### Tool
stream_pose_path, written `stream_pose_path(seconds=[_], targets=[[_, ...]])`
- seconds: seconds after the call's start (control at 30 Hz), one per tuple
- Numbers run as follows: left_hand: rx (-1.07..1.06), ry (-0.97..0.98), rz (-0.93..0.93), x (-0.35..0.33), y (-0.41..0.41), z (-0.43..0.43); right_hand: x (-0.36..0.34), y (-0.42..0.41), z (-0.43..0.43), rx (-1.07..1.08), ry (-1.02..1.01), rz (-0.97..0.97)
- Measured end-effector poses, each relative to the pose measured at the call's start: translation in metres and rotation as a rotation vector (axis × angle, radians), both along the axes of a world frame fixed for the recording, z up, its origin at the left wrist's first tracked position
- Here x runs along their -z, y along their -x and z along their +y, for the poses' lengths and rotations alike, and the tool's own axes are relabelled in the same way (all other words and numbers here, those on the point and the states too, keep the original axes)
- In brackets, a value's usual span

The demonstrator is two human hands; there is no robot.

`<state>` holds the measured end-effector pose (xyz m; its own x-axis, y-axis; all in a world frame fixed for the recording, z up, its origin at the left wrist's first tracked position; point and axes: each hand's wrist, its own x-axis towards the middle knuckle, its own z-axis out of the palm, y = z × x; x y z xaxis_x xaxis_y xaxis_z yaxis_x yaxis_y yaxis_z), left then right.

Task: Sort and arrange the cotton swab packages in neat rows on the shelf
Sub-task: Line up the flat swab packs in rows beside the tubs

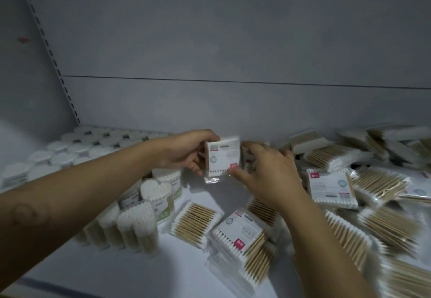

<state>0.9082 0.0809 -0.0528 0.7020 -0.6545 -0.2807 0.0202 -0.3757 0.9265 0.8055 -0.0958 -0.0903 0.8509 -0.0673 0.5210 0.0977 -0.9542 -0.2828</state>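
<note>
A flat cotton swab package (221, 157) with a white label and a red square stands upright near the shelf's back wall. My left hand (184, 150) grips its left edge, thumb below and fingers over the top. My right hand (268, 171) holds its right side, thumb at the lower right corner, fingers curled behind it. Loose flat packages of wooden-stick swabs (240, 237) lie jumbled across the right half of the white shelf (144, 272).
Clear cylinders of swabs (137, 225) stand in rows at the lower left. Behind them, rows of white round lids (77, 148) fill the back left. A slotted upright (46, 40) runs up the left wall. More packages (331, 188) are heaped at the right.
</note>
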Motion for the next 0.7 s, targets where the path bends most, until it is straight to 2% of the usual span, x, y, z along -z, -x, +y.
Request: stream_pose_path(seconds=[0.07,0.2,0.3,0.37,0.53,0.63,0.7], targets=[[0.027,0.116,0.102,-0.001,0.003,0.001,-0.001,0.0,0.004,-0.041,-0.072,-0.056],[0.065,0.182,0.137,-0.003,0.007,0.005,-0.001,-0.002,0.006,-0.009,-0.239,-0.081],[0.081,0.221,0.021,-0.005,0.011,0.008,-0.002,-0.004,0.002,0.0,-0.59,-0.12],[0.04,0.222,-0.071,-0.005,0.015,0.004,-0.004,-0.004,0.001,0.006,-0.739,-0.164],[-0.193,0.435,-0.118,-0.005,0.017,-0.012,-0.001,-0.004,0.003,0.095,-0.546,-0.084],[-0.188,0.519,-0.058,-0.005,0.014,-0.011,-0.004,-0.001,0.005,0.079,-0.54,-0.068],[-0.184,0.541,-0.082,-0.007,0.011,-0.011,-0.004,0.0,0.006,0.086,-0.455,-0.019]])
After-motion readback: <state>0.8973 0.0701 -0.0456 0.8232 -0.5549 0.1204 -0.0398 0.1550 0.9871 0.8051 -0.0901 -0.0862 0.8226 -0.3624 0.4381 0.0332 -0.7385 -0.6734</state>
